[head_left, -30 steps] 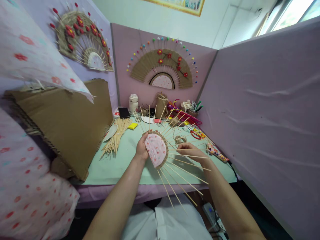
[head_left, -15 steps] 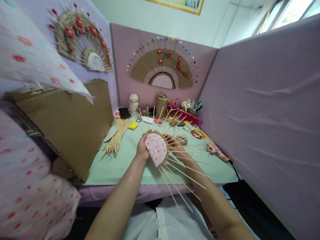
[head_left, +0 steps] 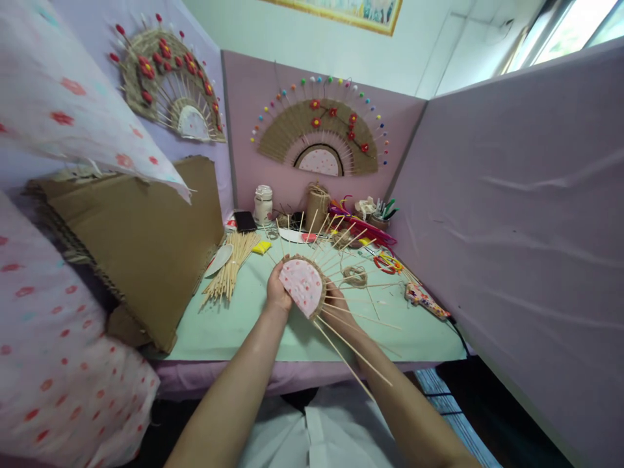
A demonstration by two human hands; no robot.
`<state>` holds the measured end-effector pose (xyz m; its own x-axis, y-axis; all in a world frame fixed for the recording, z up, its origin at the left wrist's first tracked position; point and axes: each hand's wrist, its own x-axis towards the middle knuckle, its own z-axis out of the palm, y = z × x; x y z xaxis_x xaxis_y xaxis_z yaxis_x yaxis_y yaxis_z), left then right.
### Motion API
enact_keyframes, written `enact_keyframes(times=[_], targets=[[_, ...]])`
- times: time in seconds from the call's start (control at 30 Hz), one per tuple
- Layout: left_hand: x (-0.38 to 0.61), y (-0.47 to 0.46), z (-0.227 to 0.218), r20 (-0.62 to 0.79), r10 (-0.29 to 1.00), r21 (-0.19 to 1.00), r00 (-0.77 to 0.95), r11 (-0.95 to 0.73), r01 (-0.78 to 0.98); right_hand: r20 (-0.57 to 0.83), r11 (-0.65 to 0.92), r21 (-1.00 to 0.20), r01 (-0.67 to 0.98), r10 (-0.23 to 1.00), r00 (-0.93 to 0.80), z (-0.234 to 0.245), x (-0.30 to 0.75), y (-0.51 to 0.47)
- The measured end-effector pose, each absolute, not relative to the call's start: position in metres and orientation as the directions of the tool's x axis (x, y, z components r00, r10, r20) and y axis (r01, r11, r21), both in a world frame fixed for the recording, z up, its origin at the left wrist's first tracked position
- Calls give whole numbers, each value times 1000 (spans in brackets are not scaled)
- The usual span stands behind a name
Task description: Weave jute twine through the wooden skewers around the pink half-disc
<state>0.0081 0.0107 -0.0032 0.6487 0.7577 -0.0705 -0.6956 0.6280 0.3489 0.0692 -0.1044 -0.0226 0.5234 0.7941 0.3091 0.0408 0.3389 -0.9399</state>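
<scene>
My left hand (head_left: 275,292) grips the straight edge of a half-round fan frame (head_left: 301,286). The frame has a pink dotted middle, a twine rim, and several thin wooden sticks (head_left: 351,351) fanning out from it. It is held tilted above the pale green table (head_left: 244,318). My right hand (head_left: 337,301) is behind the sticks at the frame's right rim, with its fingers mostly hidden by them. A small coil of twine (head_left: 355,276) lies on the table just beyond that hand.
A bundle of loose sticks (head_left: 229,270) lies at the table's left, beside leaning cardboard sheets (head_left: 131,240). Jars, a twine roll (head_left: 316,205), scissors (head_left: 387,262) and pens crowd the back edge. Two finished fans (head_left: 319,136) hang on the partition walls. Patterned cloth (head_left: 58,364) is at left.
My right hand has moved left from the outer sticks to the frame's rim, behind the sticks. The frame has turned a little, with its lower sticks swung rightward.
</scene>
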Motion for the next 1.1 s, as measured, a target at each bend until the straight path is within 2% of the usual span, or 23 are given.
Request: enact_keyframes(times=[0.17, 0.23, 0.27, 0.33, 0.43, 0.5, 0.67, 0.83, 1.1], targets=[[11, 13, -9, -98, 792, 385, 603, 589, -710, 380, 259, -888, 380, 879, 288, -24, 63, -110], [11, 12, -9, -89, 798, 409, 597, 575, -708, 364, 225, -871, 436, 892, 268, -25, 64, -112], [11, 10, -8, -68, 796, 418, 602, 570, -707, 354, 206, -884, 420, 881, 315, -26, 65, -112], [9, 5, -4, 6, 759, 434, 651, 585, -685, 328, 208, -936, 283, 807, 491, -30, 68, -110], [6, -4, 2, 127, 625, 481, 770, 640, -599, 233, 350, -936, -30, 680, 695, -34, 77, -106], [4, -10, 3, 167, 559, 532, 812, 642, -552, 200, 421, -895, -151, 679, 707, -33, 85, -106], [0, -14, 2, 179, 479, 641, 860, 606, -471, 157, 484, -784, -388, 760, 631, -23, 94, -116], [0, -14, 2, 189, 460, 653, 867, 600, -461, 109, 486, -719, -497, 784, 611, -20, 93, -120], [0, -16, 4, 170, 490, 631, 855, 612, -477, 98, 528, -631, -568, 781, 616, -22, 94, -118]])
